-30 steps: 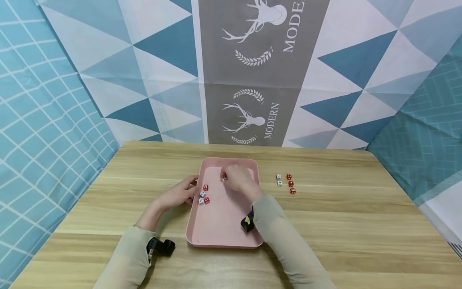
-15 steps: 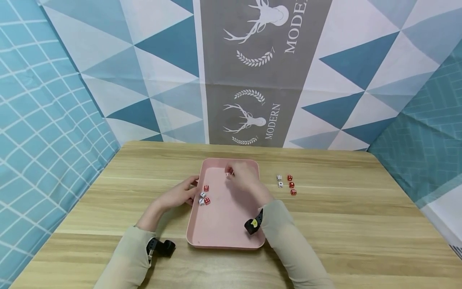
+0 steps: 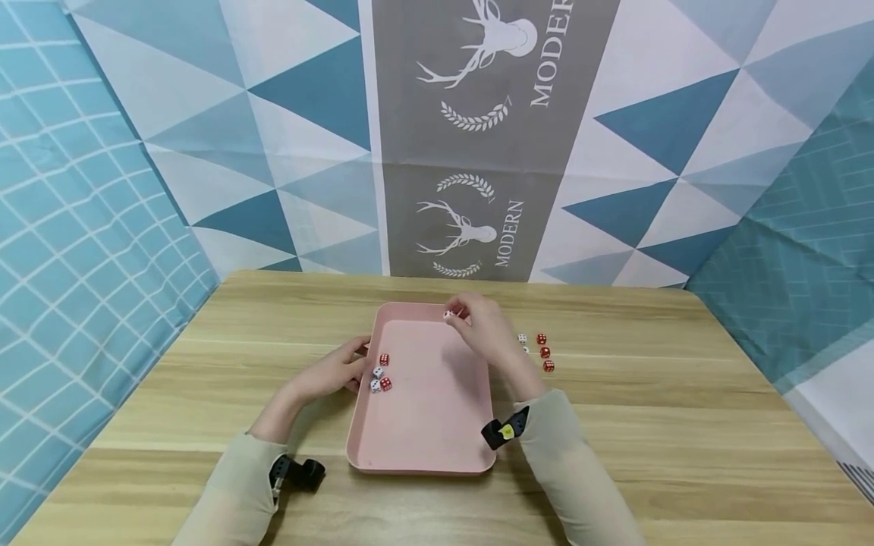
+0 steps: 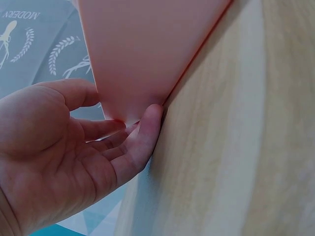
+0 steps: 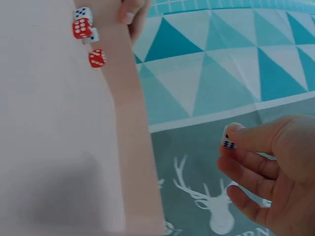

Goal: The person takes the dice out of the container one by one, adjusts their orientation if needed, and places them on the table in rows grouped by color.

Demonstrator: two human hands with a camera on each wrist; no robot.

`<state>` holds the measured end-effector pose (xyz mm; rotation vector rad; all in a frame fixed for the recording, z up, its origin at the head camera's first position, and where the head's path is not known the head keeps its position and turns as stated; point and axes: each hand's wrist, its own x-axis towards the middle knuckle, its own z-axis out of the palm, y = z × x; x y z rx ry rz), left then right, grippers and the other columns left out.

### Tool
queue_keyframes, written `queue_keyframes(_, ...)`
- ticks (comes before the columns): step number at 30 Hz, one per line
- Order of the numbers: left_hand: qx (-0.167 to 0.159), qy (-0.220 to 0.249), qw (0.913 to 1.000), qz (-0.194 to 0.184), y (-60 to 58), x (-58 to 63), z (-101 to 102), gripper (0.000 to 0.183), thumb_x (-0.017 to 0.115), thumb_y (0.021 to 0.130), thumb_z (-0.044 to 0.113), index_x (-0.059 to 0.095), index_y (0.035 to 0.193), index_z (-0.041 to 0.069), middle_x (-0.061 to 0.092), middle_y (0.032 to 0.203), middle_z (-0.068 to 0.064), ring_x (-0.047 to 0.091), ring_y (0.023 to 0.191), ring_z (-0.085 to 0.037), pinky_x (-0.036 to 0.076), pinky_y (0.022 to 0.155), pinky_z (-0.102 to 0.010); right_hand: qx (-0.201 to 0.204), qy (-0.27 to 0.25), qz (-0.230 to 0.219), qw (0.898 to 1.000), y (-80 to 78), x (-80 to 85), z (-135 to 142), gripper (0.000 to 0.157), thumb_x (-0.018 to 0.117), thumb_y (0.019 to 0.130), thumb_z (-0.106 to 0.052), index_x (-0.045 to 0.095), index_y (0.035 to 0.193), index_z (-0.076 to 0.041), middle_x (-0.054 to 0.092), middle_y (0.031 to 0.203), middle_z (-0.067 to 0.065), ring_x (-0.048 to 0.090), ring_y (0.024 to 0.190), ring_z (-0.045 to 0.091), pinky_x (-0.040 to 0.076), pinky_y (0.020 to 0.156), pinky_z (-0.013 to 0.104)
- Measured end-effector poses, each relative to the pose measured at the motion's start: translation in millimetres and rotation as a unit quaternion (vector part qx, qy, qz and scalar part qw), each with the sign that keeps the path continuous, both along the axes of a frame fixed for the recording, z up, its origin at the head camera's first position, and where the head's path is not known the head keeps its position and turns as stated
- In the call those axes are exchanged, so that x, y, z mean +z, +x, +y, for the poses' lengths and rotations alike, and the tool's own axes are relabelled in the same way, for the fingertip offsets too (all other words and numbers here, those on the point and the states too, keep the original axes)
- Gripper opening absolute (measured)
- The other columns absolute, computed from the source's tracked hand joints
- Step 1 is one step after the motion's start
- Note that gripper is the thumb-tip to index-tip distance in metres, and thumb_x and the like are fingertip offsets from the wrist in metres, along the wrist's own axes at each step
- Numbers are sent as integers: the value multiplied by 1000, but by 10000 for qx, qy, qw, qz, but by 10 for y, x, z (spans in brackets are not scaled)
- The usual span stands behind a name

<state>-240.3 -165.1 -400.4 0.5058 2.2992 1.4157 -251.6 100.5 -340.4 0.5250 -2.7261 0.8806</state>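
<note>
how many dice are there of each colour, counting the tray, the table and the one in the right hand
red dice: 5 (2 in tray, 3 on table)
white dice: 5 (2 in tray, 2 on table, 1 in right hand)
total: 10

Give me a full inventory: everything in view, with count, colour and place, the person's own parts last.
Table: one, wood-toned, below everything
Tray: one, pink, on the table
Red dice: five, red, two in the tray by its left wall, three on the table to its right
White dice: four, white, two in the tray by its left wall, two on the table to its right
Held die: one, white, pinched in the right hand's grip
Deer-print backdrop: one, blue, white and grey, behind the table
Grid cloth: one, light blue, left
Teal cloth: one, teal, right
Wrist cameras: two, black, one per wrist
Sleeves: two, pale grey-beige, on the forearms
Left grip: one, bare, touching the tray's left side
Right grip: one, bare, near the tray's far end
</note>
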Motion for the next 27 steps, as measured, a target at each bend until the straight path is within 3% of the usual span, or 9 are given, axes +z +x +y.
queue_keyframes(12,-95,34,9999,50,0,-26,-34,51,39,98,19,20,141,-2,39,125,-26,58,91,-23,53,71,-33,-149,-416,49,9990,250,-39,301,14,64,85,-16,66,97,-9,64,90,0,58,83,16,48,74,35)
queue_keyframes(19,-187,138,9997,92,-12,-44,-8,51,39,98,19,20,141,-2,41,121,-26,57,89,-23,53,70,-33,-330,-143,72,9993,356,-79,542,16,65,84,-18,66,98,-11,63,96,1,59,86,18,47,71,35)
queue_keyframes(27,-146,29,9999,17,-21,-30,-34,53,40,98,20,18,141,-2,38,127,-27,57,93,-23,53,71,-32,-569,8,163,9982,411,-167,761,11,68,81,-15,67,92,-13,62,92,0,58,82,15,46,68,32)
